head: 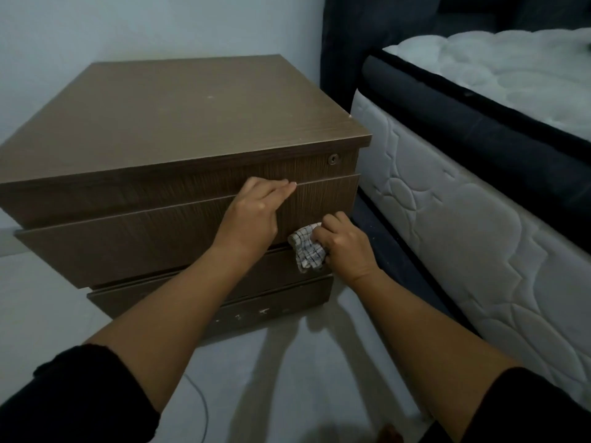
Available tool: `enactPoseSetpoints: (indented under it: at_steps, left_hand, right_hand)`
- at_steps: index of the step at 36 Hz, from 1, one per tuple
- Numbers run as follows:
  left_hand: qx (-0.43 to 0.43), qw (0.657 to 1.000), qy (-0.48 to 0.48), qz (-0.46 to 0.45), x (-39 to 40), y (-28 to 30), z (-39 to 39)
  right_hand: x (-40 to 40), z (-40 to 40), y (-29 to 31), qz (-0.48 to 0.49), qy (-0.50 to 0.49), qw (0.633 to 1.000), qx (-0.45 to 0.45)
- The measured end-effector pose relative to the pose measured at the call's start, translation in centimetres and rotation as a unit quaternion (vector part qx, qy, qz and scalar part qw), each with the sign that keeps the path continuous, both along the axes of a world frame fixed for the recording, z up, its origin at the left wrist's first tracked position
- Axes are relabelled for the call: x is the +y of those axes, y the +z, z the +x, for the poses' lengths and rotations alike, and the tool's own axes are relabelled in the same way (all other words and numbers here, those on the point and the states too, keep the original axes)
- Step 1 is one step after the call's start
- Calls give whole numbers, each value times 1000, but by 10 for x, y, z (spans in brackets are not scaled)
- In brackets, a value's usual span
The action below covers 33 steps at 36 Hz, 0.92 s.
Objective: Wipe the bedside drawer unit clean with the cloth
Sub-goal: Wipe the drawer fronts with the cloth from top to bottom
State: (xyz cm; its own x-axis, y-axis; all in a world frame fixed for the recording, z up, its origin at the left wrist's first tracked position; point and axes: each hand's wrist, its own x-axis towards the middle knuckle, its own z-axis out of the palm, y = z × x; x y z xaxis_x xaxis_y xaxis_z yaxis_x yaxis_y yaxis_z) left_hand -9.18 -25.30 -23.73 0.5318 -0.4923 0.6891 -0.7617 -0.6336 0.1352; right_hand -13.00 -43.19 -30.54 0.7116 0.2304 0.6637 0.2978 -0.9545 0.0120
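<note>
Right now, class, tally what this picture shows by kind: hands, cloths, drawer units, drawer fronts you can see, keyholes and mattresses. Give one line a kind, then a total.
Hands: 2, left hand and right hand
Cloths: 1, cloth
Drawer units: 1, unit
Drawer fronts: 4, top front
Keyholes: 1, keyhole
Mattresses: 1, mattress
Total: 10

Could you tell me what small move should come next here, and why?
Probably sweep the cloth leftward along the drawer front: the right hand grips it bunched at the drawer unit's right edge, while the left hand rests on the pulled-out drawer.
</note>
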Motion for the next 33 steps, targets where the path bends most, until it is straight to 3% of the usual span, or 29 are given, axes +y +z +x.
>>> enactPoseSetpoints:
  at_steps: [17,29,33]
  left_hand:
    - [20,1000,20,0,50,1,-7]
    - [48,992,114,-6,148,1,-42]
    - [115,979,165,25,189,-11,-55]
  right_hand:
    - [62,-6,24,-68,72,994,-48]
    - [136,-23,49,-47,88,994,-40]
    - [162,-22,48,-48,96,994,-21]
